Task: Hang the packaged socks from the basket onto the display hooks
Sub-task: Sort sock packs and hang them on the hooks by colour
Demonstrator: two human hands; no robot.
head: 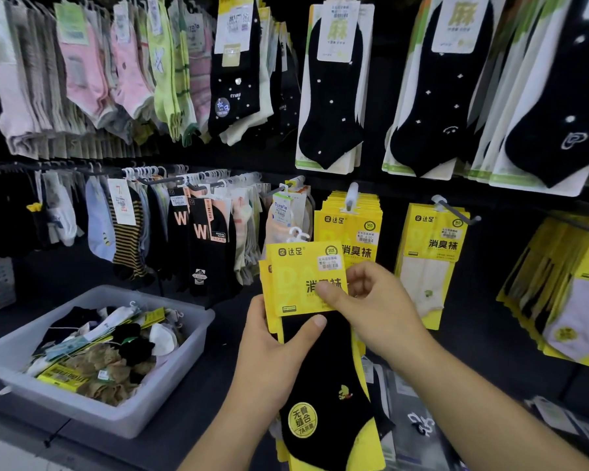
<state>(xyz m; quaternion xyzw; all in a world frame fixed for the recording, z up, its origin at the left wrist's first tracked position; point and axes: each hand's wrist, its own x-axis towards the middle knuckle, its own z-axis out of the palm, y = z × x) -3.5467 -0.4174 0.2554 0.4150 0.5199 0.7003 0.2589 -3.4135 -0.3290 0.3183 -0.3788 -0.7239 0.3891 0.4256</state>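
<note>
I hold a stack of black socks on yellow cards [300,283] in front of the display wall. My left hand [272,355] grips the stack from the left, thumb across the black sock. My right hand [371,300] pinches the front card's right edge with thumb on its face. A white plastic hanger [298,234] tops the stack. Just behind and above, a display hook [351,195] carries matching yellow packs [354,229]. The grey basket [184,362] with several mixed sock packs sits at lower left.
Another hook [456,210] to the right holds yellow packs with pale socks. Black dotted socks [330,90] hang on the upper row, pastel socks [92,69] at upper left, striped and black pairs [198,232] on the lower left rail. Loose packs [419,423] lie on the shelf below.
</note>
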